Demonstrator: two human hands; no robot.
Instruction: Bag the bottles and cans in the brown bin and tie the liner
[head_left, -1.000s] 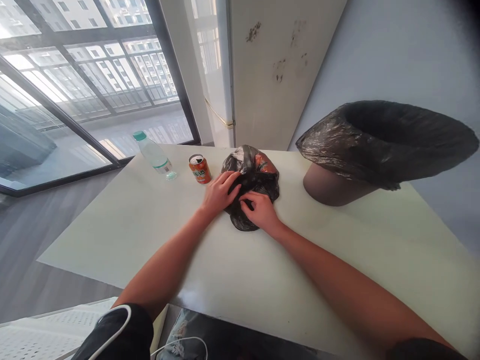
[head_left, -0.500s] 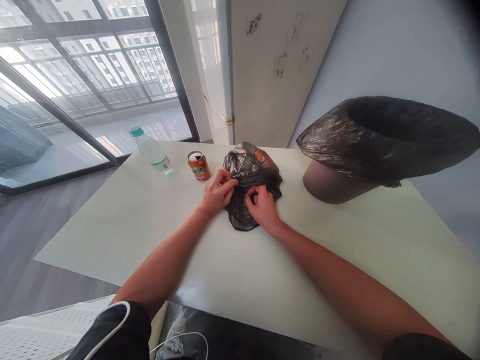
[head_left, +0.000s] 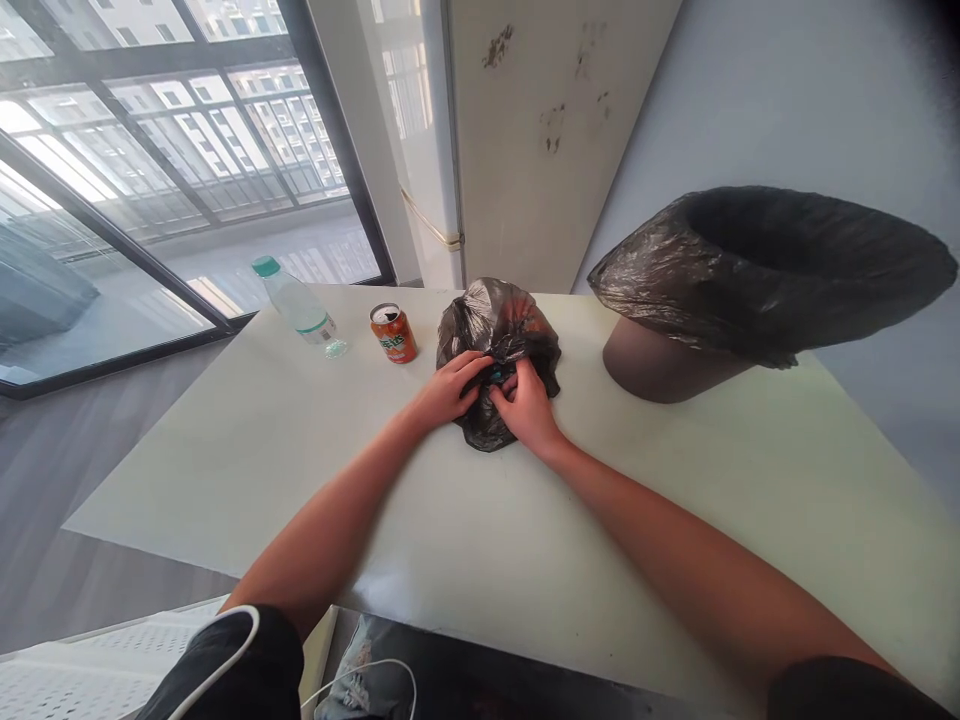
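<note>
A black plastic bag (head_left: pixel 487 310) sits on the pale table, bunched up, with something reddish showing faintly through its right side. My left hand (head_left: pixel 454 388) is closed on the bag's gathered left part, fingers bent over the plastic. From the right, my right hand (head_left: pixel 523 398) grips the same bag with thumb and fingers close together. A small bluish spot shows between the hands, too small to make out. An orange can (head_left: pixel 394 335) stands left of the bag, and a clear bottle with a green cap (head_left: pixel 300 308) is farther left.
A brown bin (head_left: pixel 652 365) lined with a large black bag (head_left: pixel 675 280) stands on the table (head_left: pixel 247 450) at the right. Behind the table are a cabinet (head_left: pixel 525 200) and a glass door at the left. A white cable runs by my left sleeve.
My left hand has flattened and reached further over the bag, and my right fingers have stretched forward. The bag looks fuller and rounder at the back. The view has shifted slightly.
</note>
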